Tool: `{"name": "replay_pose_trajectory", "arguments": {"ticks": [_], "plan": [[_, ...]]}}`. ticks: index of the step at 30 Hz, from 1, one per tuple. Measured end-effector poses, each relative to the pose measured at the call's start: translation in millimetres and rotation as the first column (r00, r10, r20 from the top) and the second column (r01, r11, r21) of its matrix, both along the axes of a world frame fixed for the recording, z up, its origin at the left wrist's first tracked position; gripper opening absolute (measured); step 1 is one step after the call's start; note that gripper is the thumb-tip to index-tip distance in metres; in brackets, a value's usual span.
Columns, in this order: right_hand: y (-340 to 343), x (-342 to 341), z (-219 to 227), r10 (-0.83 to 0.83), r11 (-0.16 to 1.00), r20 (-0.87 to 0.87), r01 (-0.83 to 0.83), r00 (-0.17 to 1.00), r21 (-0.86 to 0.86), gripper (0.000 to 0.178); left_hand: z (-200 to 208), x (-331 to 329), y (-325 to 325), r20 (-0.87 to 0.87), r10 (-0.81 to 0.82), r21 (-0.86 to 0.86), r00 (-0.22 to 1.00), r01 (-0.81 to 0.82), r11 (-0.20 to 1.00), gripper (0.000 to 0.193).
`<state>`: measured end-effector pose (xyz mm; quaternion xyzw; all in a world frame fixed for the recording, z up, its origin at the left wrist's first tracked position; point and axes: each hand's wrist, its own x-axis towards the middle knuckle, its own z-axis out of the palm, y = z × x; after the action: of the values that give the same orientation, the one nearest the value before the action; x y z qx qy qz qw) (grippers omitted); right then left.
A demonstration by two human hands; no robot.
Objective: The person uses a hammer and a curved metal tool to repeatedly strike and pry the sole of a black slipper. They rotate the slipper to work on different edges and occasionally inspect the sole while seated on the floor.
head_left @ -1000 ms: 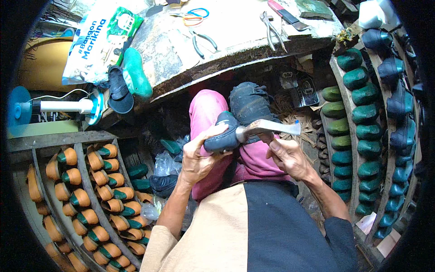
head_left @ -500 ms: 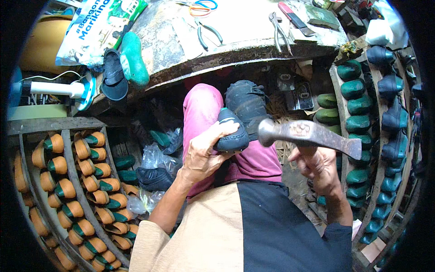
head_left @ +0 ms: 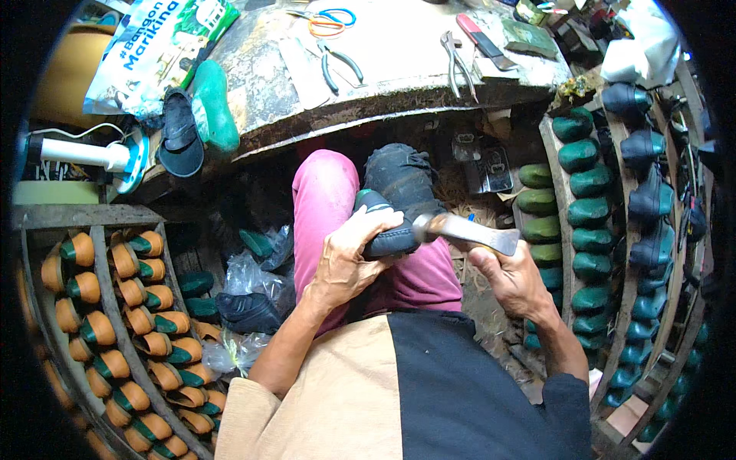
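Note:
My left hand (head_left: 349,261) grips a small dark shoe on a green last (head_left: 383,230), held over my lap on pink trousers (head_left: 330,199). My right hand (head_left: 514,280) holds a metal hammer (head_left: 460,228) by its handle. The hammer head rests against the right side of the shoe. A dark padded cover (head_left: 402,180) lies on my right knee just behind the shoe.
A worn workbench (head_left: 399,69) ahead carries pliers (head_left: 337,65), nippers (head_left: 458,57), scissors (head_left: 330,19), a green last (head_left: 215,107) and a dark shoe upper (head_left: 180,134). Racks of orange-and-green lasts (head_left: 130,322) stand left; green lasts and dark lasted shoes (head_left: 613,207) right.
The hammer was raised to the right of the shoe half a second ago; now it has come down against the shoe. My left hand keeps its hold.

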<state>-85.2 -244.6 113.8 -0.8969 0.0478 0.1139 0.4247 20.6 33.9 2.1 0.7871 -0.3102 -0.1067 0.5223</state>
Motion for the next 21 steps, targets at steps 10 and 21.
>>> {"name": "replay_pose_trajectory", "arguments": {"ticks": [10,21], "plan": [[-12.2,-11.8,-26.9,-0.063,0.997,-0.017,0.062,0.998,-0.053,0.034,-5.1,3.9,-4.1,0.022,0.015,-0.013,1.0,-0.014,1.0,0.056],[-14.0,14.2,11.4,-0.008,0.934,0.06,0.029,0.998,-0.357,0.03,-19.8,4.4,-18.4,0.064,0.02,0.016,0.998,-0.021,1.0,0.057]]}}
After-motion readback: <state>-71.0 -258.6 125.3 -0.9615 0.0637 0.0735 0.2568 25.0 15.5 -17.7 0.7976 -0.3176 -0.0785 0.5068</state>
